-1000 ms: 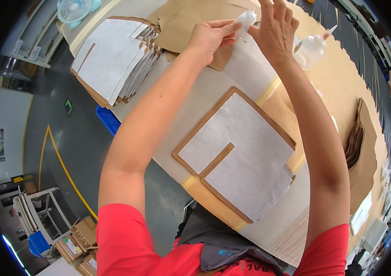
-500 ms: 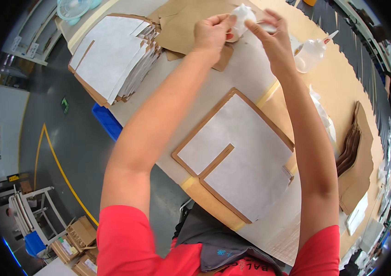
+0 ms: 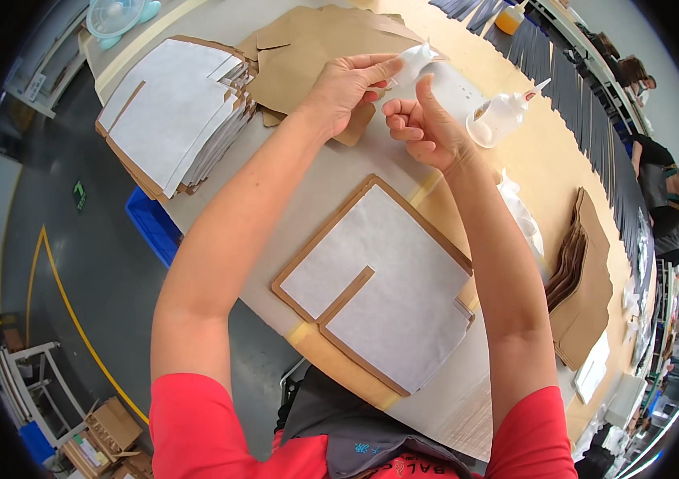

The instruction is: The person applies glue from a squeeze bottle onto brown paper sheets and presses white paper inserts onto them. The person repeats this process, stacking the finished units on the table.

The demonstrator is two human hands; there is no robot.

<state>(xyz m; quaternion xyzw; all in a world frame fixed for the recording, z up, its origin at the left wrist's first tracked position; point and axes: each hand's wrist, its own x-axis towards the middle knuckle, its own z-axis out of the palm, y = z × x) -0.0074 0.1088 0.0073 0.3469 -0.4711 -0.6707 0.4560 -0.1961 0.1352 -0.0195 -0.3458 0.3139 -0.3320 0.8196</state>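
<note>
both hands raised over the table. left hand pinches the nozzle end of a white squeeze bottle; right hand is closed in a fist, seemingly around its body, which is partly hidden. we judge it light, soft-walled and slick, best held at mid-body. a second glue bottle lies nearby. white-faced brown sheets: one flat panel below the hands, a stack at left. a small green floor marker.

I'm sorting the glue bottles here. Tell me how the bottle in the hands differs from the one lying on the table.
The held bottle is up off the table, gripped by the left hand and right hand; the lying bottle rests on its side on the table, untouched. The held bottle is largely hidden by fingers; the lying bottle shows whole, nozzle pointing away. Both are translucent white squeeze bottles.
</note>
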